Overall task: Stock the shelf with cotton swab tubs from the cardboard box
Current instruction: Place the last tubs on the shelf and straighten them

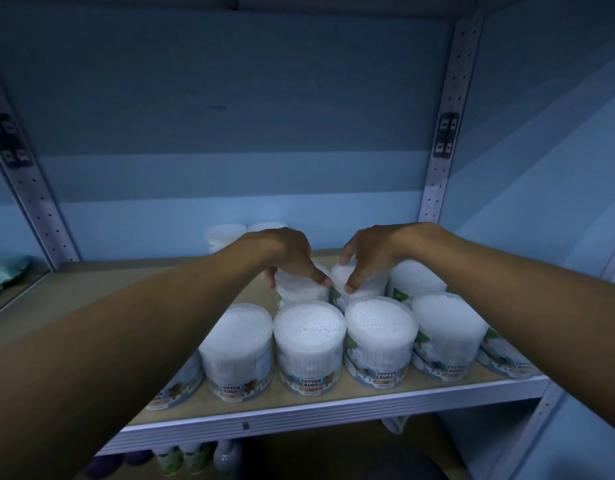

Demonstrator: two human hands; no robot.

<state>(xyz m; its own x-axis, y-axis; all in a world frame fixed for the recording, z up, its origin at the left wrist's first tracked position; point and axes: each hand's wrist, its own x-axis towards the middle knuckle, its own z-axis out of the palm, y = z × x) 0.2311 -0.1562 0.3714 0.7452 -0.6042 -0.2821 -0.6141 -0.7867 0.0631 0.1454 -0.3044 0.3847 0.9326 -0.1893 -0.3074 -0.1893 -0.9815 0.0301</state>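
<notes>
Several clear cotton swab tubs with white lids stand in rows on the shelf [299, 415]. A front-row tub [307, 344] shows a "Cotton Buds" label. My left hand [288, 252] grips the top of a second-row tub [300, 291] from above. My right hand [368, 252] grips the lid of the neighbouring second-row tub [363, 285] the same way. The two tubs stand side by side, almost touching. More tubs [226, 235] sit at the back by the wall. The cardboard box is out of view.
Perforated metal uprights [444, 133] frame the bay on both sides. The shelf's left half [108, 289] is bare board. Bottles [195, 457] stand on the shelf below. A pale green package [8, 271] lies in the bay to the left.
</notes>
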